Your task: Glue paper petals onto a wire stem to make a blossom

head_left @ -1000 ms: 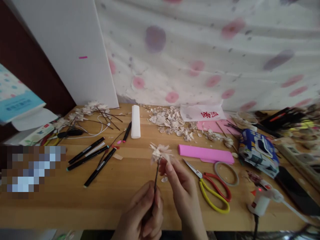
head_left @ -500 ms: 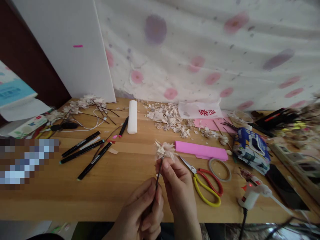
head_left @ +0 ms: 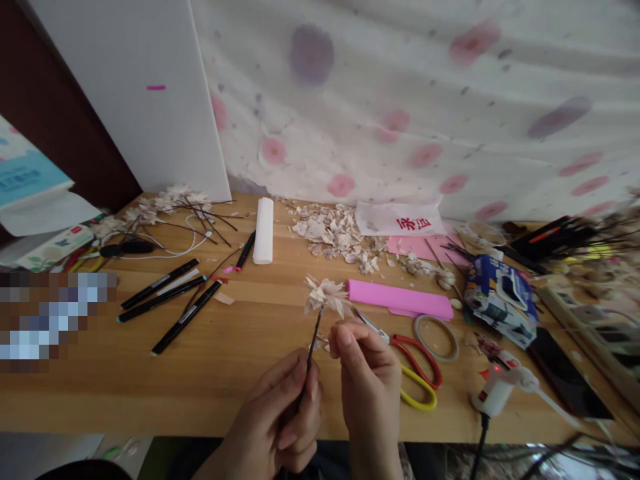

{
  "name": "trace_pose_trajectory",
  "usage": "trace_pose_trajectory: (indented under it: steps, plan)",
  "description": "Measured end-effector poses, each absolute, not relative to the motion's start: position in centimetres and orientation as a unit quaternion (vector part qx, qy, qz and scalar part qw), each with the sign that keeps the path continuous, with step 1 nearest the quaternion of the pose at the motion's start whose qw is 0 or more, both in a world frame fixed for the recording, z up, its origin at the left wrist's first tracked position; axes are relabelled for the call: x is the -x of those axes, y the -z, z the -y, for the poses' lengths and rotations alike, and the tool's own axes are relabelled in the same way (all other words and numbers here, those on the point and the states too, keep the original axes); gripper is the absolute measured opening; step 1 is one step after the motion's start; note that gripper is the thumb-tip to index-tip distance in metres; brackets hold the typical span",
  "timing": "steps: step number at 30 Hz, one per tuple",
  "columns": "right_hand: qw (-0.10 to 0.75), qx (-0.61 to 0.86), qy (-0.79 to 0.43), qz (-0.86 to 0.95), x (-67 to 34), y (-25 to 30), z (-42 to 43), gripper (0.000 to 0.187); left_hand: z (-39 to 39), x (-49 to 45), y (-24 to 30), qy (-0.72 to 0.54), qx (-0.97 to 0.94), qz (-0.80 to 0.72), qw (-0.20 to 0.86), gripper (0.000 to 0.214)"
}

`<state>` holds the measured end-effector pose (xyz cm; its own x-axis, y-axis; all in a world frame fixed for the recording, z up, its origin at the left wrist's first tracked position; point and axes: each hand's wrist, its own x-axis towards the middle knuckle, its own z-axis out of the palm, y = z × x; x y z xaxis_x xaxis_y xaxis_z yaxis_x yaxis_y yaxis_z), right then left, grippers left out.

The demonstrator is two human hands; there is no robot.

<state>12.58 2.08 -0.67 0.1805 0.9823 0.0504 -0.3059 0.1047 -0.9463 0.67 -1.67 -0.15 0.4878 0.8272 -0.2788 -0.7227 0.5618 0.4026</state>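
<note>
A pale cream artificial flower [head_left: 326, 295] with thin pointed petals stands on a dark, thin stem [head_left: 315, 340]. My left hand [head_left: 293, 410] is wrapped around the lower stem, thumb pressed along it, with the flower head pointing away from me. Just right of the stem, my right hand [head_left: 367, 373] is closed, thumb and forefinger pinched together and apart from the flower. Whatever may be in that pinch is too small to make out. Scissors [head_left: 420, 367] with red and yellow handles lie partly hidden behind my right hand.
Pink crepe paper [head_left: 400, 299], a tape roll [head_left: 436, 337] and a glue gun [head_left: 500, 387] are on the right. Loose petals [head_left: 330, 230] are heaped behind, near a white roll [head_left: 263, 230]. Black markers [head_left: 187, 319] lie left; finished flowers [head_left: 180, 199] sit at the back left.
My right hand has let go of the stem below the flower head and moved slightly right, fingers still pinched. My left hand keeps hold of the stem.
</note>
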Motion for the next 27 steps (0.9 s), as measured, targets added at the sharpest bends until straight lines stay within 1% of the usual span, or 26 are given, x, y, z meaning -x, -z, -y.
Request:
trace_pose_trajectory:
  steps: [3, 7, 12, 16, 19, 21, 24, 27]
  plan:
    - [0.643, 0.420, -0.496, 0.406, -13.1, 0.6, -1.7, 0.016, 1.6, -0.7, 0.3, -0.453, -0.113, -0.225, 0.855, 0.037]
    - [0.650, 0.428, -0.462, 0.426, -13.9, 0.0, -0.9, 0.018, 1.5, -0.8, 0.6, -0.458, -0.121, -0.216, 0.854, 0.036]
    - [0.657, 0.461, -0.361, 0.475, -14.4, -1.4, 0.2, 0.019, 1.3, -0.8, 1.2, -0.469, -0.130, -0.261, 0.834, 0.038]
    - [0.640, 0.415, -0.302, 0.572, -15.0, -1.5, 0.7, 0.012, 1.2, -0.9, 1.0, -0.476, -0.142, -0.304, 0.813, 0.040]
    - [0.621, 0.391, -0.339, 0.588, -15.2, -1.2, 1.0, 0.012, 1.2, -1.1, 0.7, -0.489, -0.147, -0.335, 0.792, 0.043]
    - [0.620, 0.371, -0.403, 0.562, -15.1, -1.1, 1.2, 0.012, 1.1, -1.3, 0.7, -0.496, -0.152, -0.353, 0.779, 0.048]
    - [0.621, 0.298, -0.509, 0.516, -14.6, -1.2, 1.2, 0.013, 1.1, -1.3, 0.9, -0.492, -0.153, -0.383, 0.766, 0.050]
    - [0.615, 0.234, -0.568, 0.494, -14.9, -1.4, 0.8, 0.015, 0.9, -1.0, 1.5, -0.501, -0.162, -0.412, 0.743, 0.048]
